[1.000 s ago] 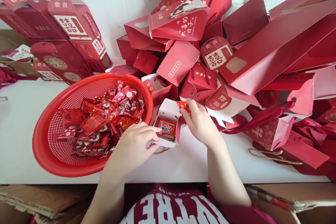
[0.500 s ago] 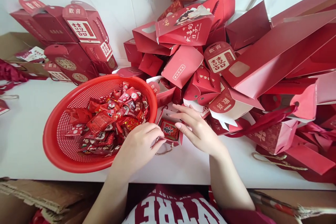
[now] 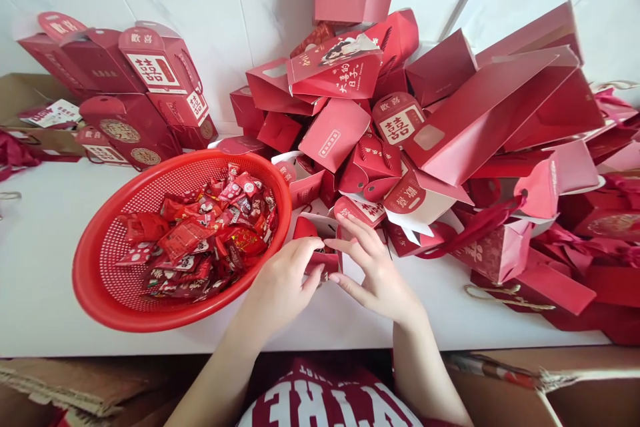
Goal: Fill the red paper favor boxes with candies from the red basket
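Note:
A small red candy box stands on the white table in front of me with its top flaps up. My left hand has thumb and index finger pinched on the box's near left edge. Fingers of my right hand bend around its right side, the thumb low at the near wall. Between the hands the box's contents are mostly hidden. Left of it, a red plastic basket holds many wrapped candies, mostly red.
A heap of red gift boxes fills the back and right of the table. Red boxes are stacked at the back left, beside a brown carton. Torn cardboard boxes stand below the table's front edge.
The candy box's flaps are now folded up over the red packet that showed inside. My right hand has come down and closer to my left hand. The view has shifted slightly.

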Action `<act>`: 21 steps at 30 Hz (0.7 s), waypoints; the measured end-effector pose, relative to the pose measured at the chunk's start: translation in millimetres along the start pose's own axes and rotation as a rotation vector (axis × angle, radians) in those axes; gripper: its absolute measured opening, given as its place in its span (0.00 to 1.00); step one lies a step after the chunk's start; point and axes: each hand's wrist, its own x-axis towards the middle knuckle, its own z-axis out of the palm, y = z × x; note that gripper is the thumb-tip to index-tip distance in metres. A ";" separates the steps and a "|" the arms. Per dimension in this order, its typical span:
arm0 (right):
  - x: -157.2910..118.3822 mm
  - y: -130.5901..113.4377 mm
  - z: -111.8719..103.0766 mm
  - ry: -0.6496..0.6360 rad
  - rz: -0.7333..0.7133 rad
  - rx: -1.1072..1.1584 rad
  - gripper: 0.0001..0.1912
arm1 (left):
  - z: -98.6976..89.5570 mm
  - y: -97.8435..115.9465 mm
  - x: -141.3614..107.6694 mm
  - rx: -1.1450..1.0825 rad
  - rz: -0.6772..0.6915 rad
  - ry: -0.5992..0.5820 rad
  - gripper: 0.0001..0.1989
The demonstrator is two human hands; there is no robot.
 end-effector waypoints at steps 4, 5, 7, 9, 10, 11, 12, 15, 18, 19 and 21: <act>3.1 4.0 -0.7 0.051 -0.026 -0.076 0.18 | -12.2 3.1 13.2 0.128 0.159 -0.074 0.15; 3.4 5.2 -1.2 0.063 -0.024 -0.082 0.17 | -15.8 3.6 17.7 0.159 0.203 -0.099 0.14; 3.2 7.7 -2.3 0.075 -0.007 -0.093 0.14 | -22.0 4.1 26.1 0.204 0.239 -0.131 0.11; 2.0 10.3 -3.0 0.083 0.024 -0.106 0.11 | -26.6 4.0 31.8 0.251 0.236 -0.151 0.07; 1.1 11.7 -3.0 0.085 0.046 -0.108 0.11 | -28.6 3.8 33.2 0.282 0.231 -0.156 0.05; 0.1 13.1 -2.8 0.088 0.072 -0.108 0.11 | -30.6 3.6 33.7 0.315 0.230 -0.155 0.04; -1.0 14.4 -2.5 0.092 0.101 -0.102 0.11 | -32.7 3.2 33.4 0.344 0.232 -0.146 0.03; -4.0 17.4 -0.9 0.130 0.208 -0.039 0.09 | -39.3 1.2 29.5 0.392 0.208 -0.101 0.07; -5.0 18.0 1.1 0.166 0.303 0.031 0.04 | -43.6 -1.8 25.1 0.392 0.140 -0.079 0.12; -4.9 17.8 2.0 0.175 0.328 0.038 0.04 | -43.5 -2.7 24.1 0.388 0.121 -0.068 0.15; -4.5 17.2 4.6 0.206 0.365 0.033 0.08 | -40.9 -3.9 23.0 0.387 0.105 -0.043 0.22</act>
